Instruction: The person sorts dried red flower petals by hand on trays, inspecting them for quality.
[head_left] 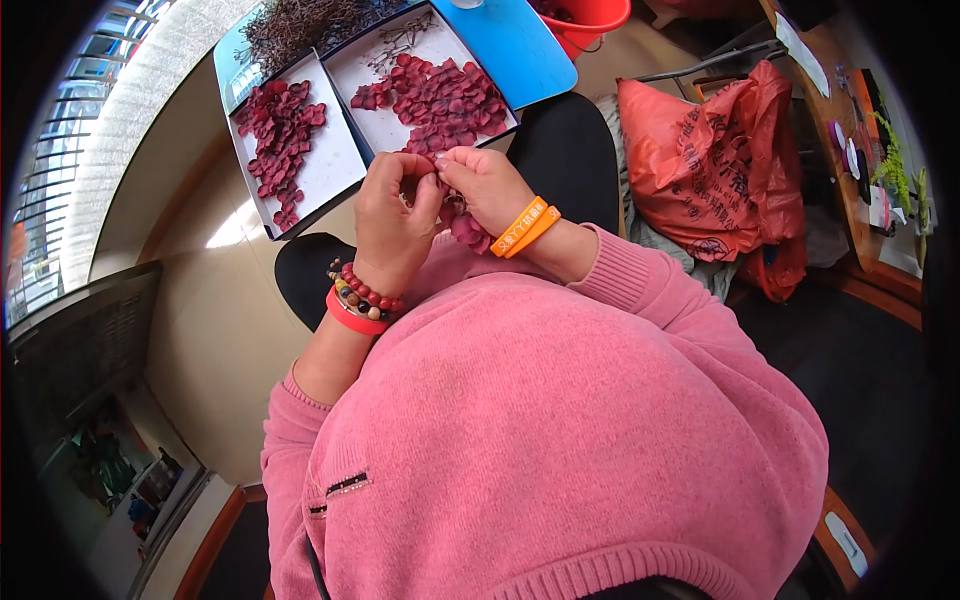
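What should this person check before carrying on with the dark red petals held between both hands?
1. Left hand grips the petal piece: ok.
2. Right hand pinches it too: ok.
3. Right tray of loose petals lies just ahead: ok.
4. Left tray has bare space: ok.
5. Stems pile sits behind the trays: ok.
6. How the piece is joined: cannot tell, fingers hide it.

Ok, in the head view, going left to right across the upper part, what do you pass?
Left tray of dark red petals → right tray of petals → blue board → red bucket → orange plastic bag → wooden desk with small items. The hands sit lower, below the trays.
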